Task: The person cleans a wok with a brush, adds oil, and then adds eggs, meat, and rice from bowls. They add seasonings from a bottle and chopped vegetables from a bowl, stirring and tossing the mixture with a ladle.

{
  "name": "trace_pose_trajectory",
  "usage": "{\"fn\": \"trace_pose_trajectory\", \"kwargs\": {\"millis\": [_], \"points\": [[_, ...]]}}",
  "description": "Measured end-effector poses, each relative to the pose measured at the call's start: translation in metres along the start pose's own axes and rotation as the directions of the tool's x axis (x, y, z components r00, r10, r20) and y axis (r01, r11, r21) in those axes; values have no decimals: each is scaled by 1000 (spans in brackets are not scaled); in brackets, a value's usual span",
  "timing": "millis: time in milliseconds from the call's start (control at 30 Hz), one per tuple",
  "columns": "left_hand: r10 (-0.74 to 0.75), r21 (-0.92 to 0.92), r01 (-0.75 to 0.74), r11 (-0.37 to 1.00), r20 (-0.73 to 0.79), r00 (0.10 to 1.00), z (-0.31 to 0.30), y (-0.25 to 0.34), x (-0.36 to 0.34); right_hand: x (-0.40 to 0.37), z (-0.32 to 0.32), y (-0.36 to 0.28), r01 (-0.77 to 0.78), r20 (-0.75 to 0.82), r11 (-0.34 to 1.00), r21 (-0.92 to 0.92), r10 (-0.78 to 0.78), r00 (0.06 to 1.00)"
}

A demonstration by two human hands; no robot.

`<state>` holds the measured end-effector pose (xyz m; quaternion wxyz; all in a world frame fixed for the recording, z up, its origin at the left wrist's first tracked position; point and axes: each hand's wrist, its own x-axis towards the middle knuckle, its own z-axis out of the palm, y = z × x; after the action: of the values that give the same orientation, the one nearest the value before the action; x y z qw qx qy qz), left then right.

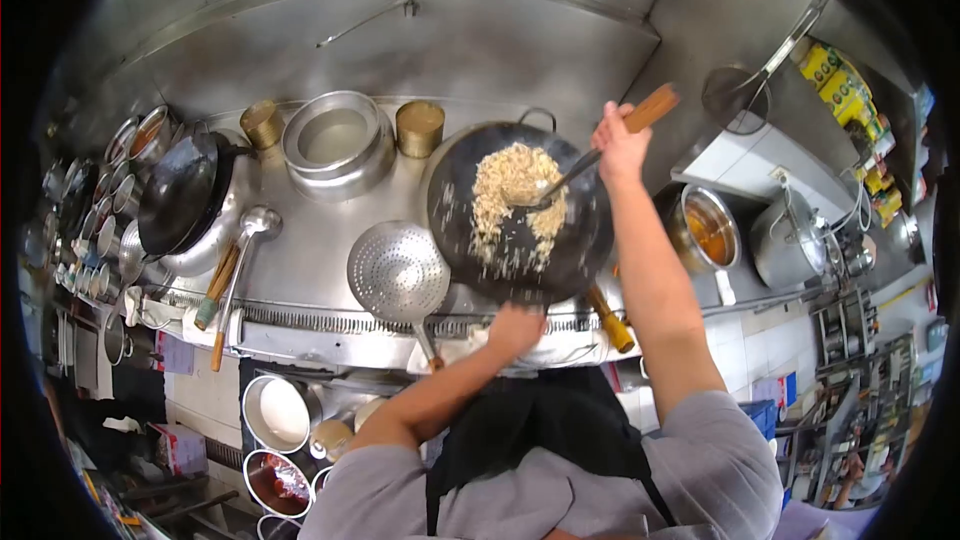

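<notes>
A black wok (455,240) sits on the steel range, with a loop handle on its far side. Inside lies a pale, beige, loose food like fried rice (505,175), some bits streaked by motion. My right hand (622,145) is closed around the wooden-handled ladle (575,172), whose bowl rests in the food. At the wok's near rim my left hand (517,330) is closed and grips the wok; the part under its fingers is hidden. A perforated strainer (400,270) lies left of the wok, its handle pointing toward me.
Behind stand a steel pot (335,145) and two brass-coloured cans (420,128). Stacked woks (180,195) and a ladle (258,223) are at left. To the right are a pot of orange-brown liquid (708,230) and a lidded pot (790,240). White containers (280,410) stand below left.
</notes>
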<state>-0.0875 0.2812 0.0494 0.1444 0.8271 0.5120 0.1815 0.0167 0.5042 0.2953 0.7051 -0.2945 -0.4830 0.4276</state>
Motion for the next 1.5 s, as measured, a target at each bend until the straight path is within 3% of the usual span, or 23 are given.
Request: {"fn": "trace_pose_trajectory", "kwargs": {"millis": [67,100,133,200,300,367,467,500,533,600,667,733,800,900,967,1000,1067,1200,1267,1333,1400,1467,1500], "points": [[-36,-110,71,991,291,956,-27,26,-39,25,9,-59,-4,77,1000,-30,6,997],[-6,-153,50,987,277,961,-38,38,-50,29,14,-88,-8,99,1000,-29,11,995],[41,-223,-45,974,-24,999,-29,43,-52,24,23,-116,25,84,996,-91,-17,996],[-70,-179,72,981,18,997,-86,58,-9,14,12,-133,91,121,990,-107,-78,990],[-123,-182,89,979,-188,974,-64,32,58,-20,22,-64,-170,-191,904,-393,101,976],[-114,-173,65,983,-292,950,-28,14,68,-9,-17,40,-87,-9,996,-22,87,996],[-66,-88,49,995,-203,977,-4,28,16,17,-23,-3,44,-10,997,57,-43,999],[-155,-139,169,976,109,982,-19,44,-3,28,-28,-35,37,24,998,52,-38,999],[-129,-103,144,984,141,982,-17,53,-20,34,-30,-67,57,64,996,66,-61,996],[-71,-121,53,991,-146,987,-43,70,-16,23,-25,-118,122,138,988,91,-134,981],[-196,-110,179,978,-165,967,-75,69,29,8,-26,-120,77,153,997,17,-78,985],[-207,-129,184,974,-196,958,-64,42,68,-12,-1,-69,-97,-94,963,-252,75,993],[-147,-90,123,988,-347,926,-13,11,73,-27,-4,20,-161,10,987,-3,161,987],[-154,-94,151,984,-29,988,-12,25,22,1,-9,12,21,123,1000,-22,-18,992],[-124,-121,141,983,137,983,-28,48,-21,28,-4,-50,-27,130,999,22,24,991],[171,-20,-194,981,-393,904,-21,50,-25,30,2,-84,-14,124,1000,-2,14,992],[-121,-56,123,991,46,992,-77,75,-3,26,-1,-120,22,214,1000,-12,-19,977],[-185,-186,157,970,-144,972,-65,33,71,-11,17,-24,-157,-39,930,-332,152,988],[-175,-159,163,974,-63,983,-29,20,55,-7,-10,39,-139,226,990,-17,139,964],[-151,-156,160,975,69,986,-18,20,24,2,-3,9,-60,324,996,-60,76,943],[127,-2,-139,990,-397,909,-18,34,0,15,12,-24,5,435,992,-129,52,899],[-142,-97,140,985,-6,990,-28,38,19,37,27,-18,-124,540,956,-267,255,802],[-186,-114,181,977,-34,982,-38,32,38,39,25,-18,-143,527,951,-273,272,805]]}}
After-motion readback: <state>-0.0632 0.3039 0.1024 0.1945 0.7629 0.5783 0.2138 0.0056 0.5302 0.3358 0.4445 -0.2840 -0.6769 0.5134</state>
